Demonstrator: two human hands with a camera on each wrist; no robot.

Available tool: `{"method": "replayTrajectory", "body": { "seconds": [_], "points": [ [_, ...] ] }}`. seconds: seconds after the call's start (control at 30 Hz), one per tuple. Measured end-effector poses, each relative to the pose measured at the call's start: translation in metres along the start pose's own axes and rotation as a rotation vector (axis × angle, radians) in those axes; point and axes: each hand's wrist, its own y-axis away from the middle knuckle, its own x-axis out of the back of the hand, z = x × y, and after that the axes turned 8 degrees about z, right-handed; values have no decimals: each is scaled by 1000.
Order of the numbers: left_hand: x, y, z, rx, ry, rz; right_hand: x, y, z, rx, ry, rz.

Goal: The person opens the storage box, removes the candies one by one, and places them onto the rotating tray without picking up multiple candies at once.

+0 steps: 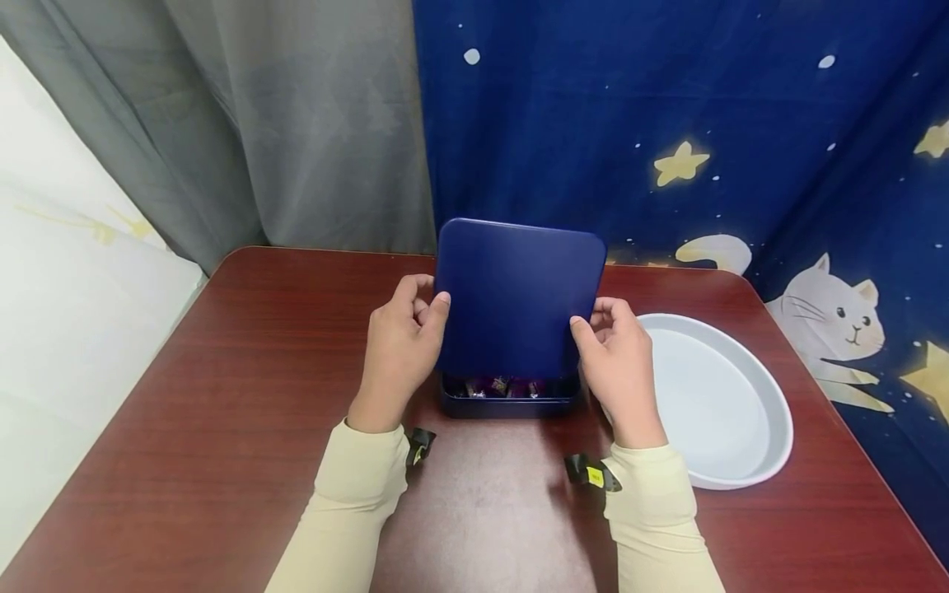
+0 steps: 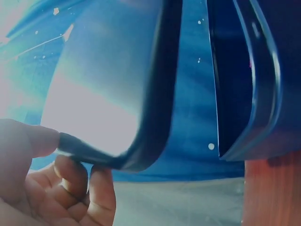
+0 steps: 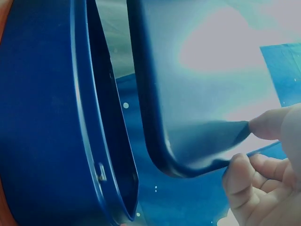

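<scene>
A dark blue rectangular lid (image 1: 519,301) is held up, tilted, above a matching blue tin box (image 1: 511,407). My left hand (image 1: 404,346) pinches the lid's left edge between thumb and fingers. At the opposite edge, my right hand (image 1: 617,362) pinches the lid the same way. Small shiny purple-wrapped pieces (image 1: 498,386) show inside the box, most of them hidden behind the lid. Both wrist views show a gap between the lid (image 2: 103,94) and the box rim (image 3: 89,117).
A round white tray (image 1: 719,403) stands on the right of the brown table (image 1: 245,428), beside my right forearm. Grey and starry blue curtains (image 1: 549,107) hang behind the table's far edge.
</scene>
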Motion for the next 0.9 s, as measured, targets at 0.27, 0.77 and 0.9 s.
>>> {"method": "replayTrajectory", "body": {
  "seconds": [0.27,0.77,0.9],
  "points": [
    [0,-2,-3,-117,-45,-24,4,0,3,47,-34,38],
    [10,-5,-6,-81,73,2,10,-5,13,198,-178,-16],
    [17,-7,-7,-2,25,-73,11,-6,11,74,-217,-56]
  ]
}}
